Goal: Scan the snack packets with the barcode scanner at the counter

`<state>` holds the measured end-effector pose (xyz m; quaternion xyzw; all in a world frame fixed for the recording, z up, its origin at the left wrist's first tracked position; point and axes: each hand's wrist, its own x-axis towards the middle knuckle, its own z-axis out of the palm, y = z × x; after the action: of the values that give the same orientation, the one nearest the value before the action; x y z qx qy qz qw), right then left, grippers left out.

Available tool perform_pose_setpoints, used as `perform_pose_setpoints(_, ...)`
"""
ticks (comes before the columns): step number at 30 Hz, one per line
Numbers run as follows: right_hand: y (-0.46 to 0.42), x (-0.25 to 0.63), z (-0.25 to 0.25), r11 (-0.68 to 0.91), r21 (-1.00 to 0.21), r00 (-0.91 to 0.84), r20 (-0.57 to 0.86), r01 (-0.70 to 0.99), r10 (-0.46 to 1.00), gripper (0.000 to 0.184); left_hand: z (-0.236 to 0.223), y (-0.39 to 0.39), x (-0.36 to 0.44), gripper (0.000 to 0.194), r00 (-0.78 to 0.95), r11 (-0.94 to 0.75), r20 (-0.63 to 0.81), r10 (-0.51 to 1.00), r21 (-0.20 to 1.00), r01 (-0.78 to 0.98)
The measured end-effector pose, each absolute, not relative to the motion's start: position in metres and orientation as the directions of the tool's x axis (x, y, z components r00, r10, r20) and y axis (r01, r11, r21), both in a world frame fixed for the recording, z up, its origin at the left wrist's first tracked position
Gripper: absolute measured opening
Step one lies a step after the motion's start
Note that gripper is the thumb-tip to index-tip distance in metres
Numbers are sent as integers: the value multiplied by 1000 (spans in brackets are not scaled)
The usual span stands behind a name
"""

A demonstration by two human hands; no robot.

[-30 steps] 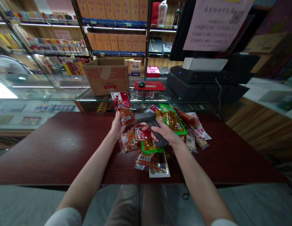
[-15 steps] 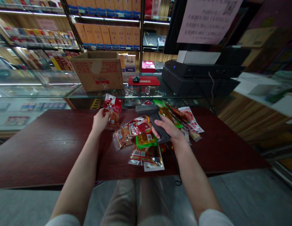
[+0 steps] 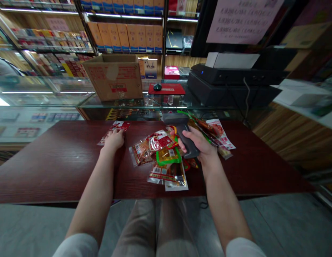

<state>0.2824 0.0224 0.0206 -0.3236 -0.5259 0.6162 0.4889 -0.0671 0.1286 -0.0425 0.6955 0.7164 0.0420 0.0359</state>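
Note:
My left hand point(image 3: 114, 139) is over a red-and-clear snack packet point(image 3: 120, 125) that lies flat at the table's far left edge. Its fingers are bent onto the packet and hide much of it. My right hand point(image 3: 199, 142) is wrapped around the handle of a dark barcode scanner point(image 3: 189, 144), whose head points left above the packets. Below the scanner lies a loose pile: a red-labelled snack packet point(image 3: 158, 140), a green-edged packet point(image 3: 166, 156) and a clear-and-red packet point(image 3: 162, 173) with barcodes showing.
More snack packets point(image 3: 216, 130) lie right of the scanner. Behind the dark red table point(image 3: 75, 160) runs a glass counter with an open cardboard box point(image 3: 116, 80), a mouse point(image 3: 157, 86) on a red mat and a black machine point(image 3: 225, 85). A cable hangs at the table's front edge.
My left hand has moved slightly left and lowered its packet from a raised, tilted position to flat on the table. My right hand still holds the scanner, now a little further right.

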Motion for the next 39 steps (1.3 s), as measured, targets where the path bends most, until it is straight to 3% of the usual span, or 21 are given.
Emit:
perform_pose_setpoints(3, 23, 282, 20, 18, -964, -309, 102, -265, 946, 36, -44, 130, -72, 46, -88, 68, 149, 985, 131, 989)
perform_pose_setpoints(6, 22, 281, 22, 15, -961, -290, 98, -275, 952, 36, -38, 125, -56, 49, 83, -159, 256, 963, 295, 942)
perform_pose_setpoints(9, 22, 280, 24, 25, -956, -287, 113, -293, 951, 35, -34, 118, -27, 72, 377, -393, 131, 917, 472, 789)
perform_pose_setpoints(11, 22, 281, 24, 38, -949, -283, 131, -312, 950, 36, -34, 114, -11, 81, 451, -408, 30, 892, 484, 774)
perform_pose_setpoints(14, 22, 283, 24, 50, -941, -265, 145, -335, 953, 35, -36, 114, -6, 60, 319, -276, -7, 948, 483, 831)
perform_pose_setpoints(16, 22, 283, 24, 44, -944, -262, 136, -328, 955, 35, -36, 117, -10, 49, 151, -144, 42, 988, 618, 773)
perform_pose_setpoints(18, 21, 282, 25, 38, -951, -268, 125, -306, 955, 36, -35, 121, -16, 48, -1, -63, 75, 997, 849, 525)
perform_pose_setpoints(20, 21, 281, 25, 33, -958, -275, 115, -286, 954, 37, -33, 124, -19, 48, -80, -31, 43, 996, 989, 147)
perform_pose_setpoints(23, 20, 279, 25, -11, -969, -320, 71, -247, 945, 39, -30, 126, -19, 44, -136, 17, -54, 989, 964, -264)
perform_pose_setpoints(27, 19, 279, 22, -61, -984, -388, 10, -169, 922, 38, -27, 125, -15, 31, -190, -5, -102, 976, 870, -493)
perform_pose_setpoints(32, 20, 278, 21, -36, -993, -457, 20, -113, 889, 49, -24, 124, -12, 23, -168, -9, -89, 982, 859, -511)
perform_pose_setpoints(39, 20, 281, 17, -75, -994, -483, -25, -85, 875, 51, -21, 122, -5, 33, -159, -19, -70, 985, 865, -502)
